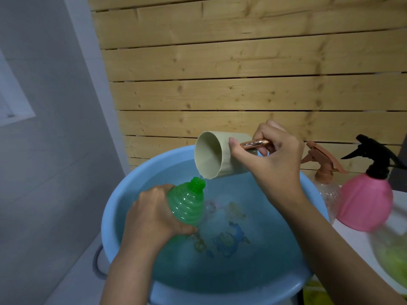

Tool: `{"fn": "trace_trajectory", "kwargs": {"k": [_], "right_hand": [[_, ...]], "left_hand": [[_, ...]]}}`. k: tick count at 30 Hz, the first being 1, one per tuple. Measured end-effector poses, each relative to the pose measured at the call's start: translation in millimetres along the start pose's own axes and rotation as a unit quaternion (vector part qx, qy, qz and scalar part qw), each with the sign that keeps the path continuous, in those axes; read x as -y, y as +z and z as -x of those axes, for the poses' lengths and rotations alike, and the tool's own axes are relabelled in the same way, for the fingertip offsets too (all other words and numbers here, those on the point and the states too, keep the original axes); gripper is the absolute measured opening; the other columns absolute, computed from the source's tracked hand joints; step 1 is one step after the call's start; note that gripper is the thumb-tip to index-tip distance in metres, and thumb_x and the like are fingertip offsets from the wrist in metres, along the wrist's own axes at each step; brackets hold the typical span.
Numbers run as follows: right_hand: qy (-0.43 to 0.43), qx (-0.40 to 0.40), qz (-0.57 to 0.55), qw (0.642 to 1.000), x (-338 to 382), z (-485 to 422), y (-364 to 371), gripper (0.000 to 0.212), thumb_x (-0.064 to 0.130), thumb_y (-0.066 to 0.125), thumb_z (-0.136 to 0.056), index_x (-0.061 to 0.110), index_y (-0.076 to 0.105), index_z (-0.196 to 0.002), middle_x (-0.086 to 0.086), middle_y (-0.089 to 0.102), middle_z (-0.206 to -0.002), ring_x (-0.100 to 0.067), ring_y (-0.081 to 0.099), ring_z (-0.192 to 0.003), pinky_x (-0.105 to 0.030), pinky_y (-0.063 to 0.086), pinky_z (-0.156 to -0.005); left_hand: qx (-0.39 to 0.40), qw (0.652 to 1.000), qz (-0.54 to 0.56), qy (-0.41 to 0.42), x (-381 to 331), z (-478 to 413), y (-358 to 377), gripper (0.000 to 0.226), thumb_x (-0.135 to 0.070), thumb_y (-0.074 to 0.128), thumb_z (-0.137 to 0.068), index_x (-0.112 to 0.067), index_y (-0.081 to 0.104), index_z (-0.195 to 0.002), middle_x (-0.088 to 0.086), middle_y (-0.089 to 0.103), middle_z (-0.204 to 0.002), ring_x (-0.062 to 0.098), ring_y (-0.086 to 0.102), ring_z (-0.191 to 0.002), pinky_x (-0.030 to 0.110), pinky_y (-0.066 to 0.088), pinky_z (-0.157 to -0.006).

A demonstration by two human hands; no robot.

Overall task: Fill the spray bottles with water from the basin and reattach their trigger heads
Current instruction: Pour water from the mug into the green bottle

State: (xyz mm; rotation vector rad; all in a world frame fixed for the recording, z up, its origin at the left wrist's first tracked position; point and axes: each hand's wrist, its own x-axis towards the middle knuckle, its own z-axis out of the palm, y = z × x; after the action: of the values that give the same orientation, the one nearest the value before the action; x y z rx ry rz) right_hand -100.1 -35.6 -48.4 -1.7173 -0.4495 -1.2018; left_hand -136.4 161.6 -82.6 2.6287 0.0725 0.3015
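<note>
My left hand [152,214] grips a green ribbed spray bottle [187,203] with no trigger head, tilted over the blue basin [110,208] of water. My right hand [271,159] holds a cream cup [211,159] by its copper handle, tipped on its side just above the bottle's open neck. A thin stream of water runs from the cup's lip at the neck. To the right stand a clear bottle [328,192] with a brown trigger head and a pink bottle [365,201] with a black trigger head.
A wooden slat wall [242,73] rises directly behind the basin. A grey wall is on the left. The two capped bottles stand on a white surface [352,236] at the right, where a blurred green-yellow object [394,260] lies near the edge.
</note>
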Motion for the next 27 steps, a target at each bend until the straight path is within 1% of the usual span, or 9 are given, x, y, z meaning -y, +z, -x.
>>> {"fn": "trace_trajectory", "kwargs": {"k": [6,10,13,21,27], "right_hand": [[-0.004,-0.005,0.006,1.0,0.3,-0.5,0.4,0.043,0.015,0.078,-0.069,0.013,0.038,-0.052,0.01,0.029,-0.055,-0.007,0.03,-0.055,-0.018,0.022,-0.052],[-0.01,-0.004,0.01,1.0,-0.2,0.2,0.3,0.043,0.015,0.078,-0.069,0.01,0.039,-0.052,0.009,0.029,-0.055,-0.008,0.031,-0.056,-0.019,0.023,-0.052],[-0.016,-0.004,0.018,1.0,-0.1,0.2,0.2,0.042,0.015,0.078,-0.069,0.008,0.04,-0.052,0.008,0.03,-0.055,-0.008,0.031,-0.056,-0.019,0.023,-0.052],[-0.039,0.002,0.023,0.999,3.1,0.2,-0.2,0.043,0.011,0.078,-0.069,0.014,0.038,-0.053,0.013,0.028,-0.055,-0.008,0.031,-0.057,-0.015,0.022,-0.053],[-0.06,0.002,0.026,0.998,5.1,0.3,0.0,0.043,0.009,0.077,-0.069,0.01,0.038,-0.05,0.011,0.028,-0.055,-0.013,0.031,-0.056,-0.015,0.021,-0.054]], "left_hand": [[0.0,1.0,0.008,0.002,2.1,0.2,0.1,0.066,-0.046,0.087,-0.033,-0.027,0.066,-0.093,-0.009,0.068,-0.081,0.019,0.065,-0.084,0.031,0.053,-0.068],[0.003,1.0,0.006,0.003,1.7,0.0,-0.4,0.063,-0.046,0.087,-0.034,-0.027,0.066,-0.091,-0.009,0.067,-0.08,0.02,0.065,-0.083,0.031,0.053,-0.068],[0.007,1.0,-0.003,0.001,1.2,-0.1,-0.6,0.063,-0.046,0.087,-0.035,-0.028,0.066,-0.092,-0.01,0.067,-0.08,0.019,0.065,-0.084,0.031,0.053,-0.068],[0.008,1.0,-0.007,0.003,0.5,0.1,-0.5,0.068,-0.047,0.088,-0.034,-0.029,0.067,-0.096,-0.01,0.068,-0.085,0.02,0.065,-0.089,0.033,0.054,-0.072],[0.012,1.0,-0.014,0.003,-0.6,0.4,-1.2,0.068,-0.047,0.088,-0.036,-0.028,0.066,-0.098,-0.009,0.068,-0.088,0.02,0.065,-0.09,0.032,0.053,-0.072]]}}
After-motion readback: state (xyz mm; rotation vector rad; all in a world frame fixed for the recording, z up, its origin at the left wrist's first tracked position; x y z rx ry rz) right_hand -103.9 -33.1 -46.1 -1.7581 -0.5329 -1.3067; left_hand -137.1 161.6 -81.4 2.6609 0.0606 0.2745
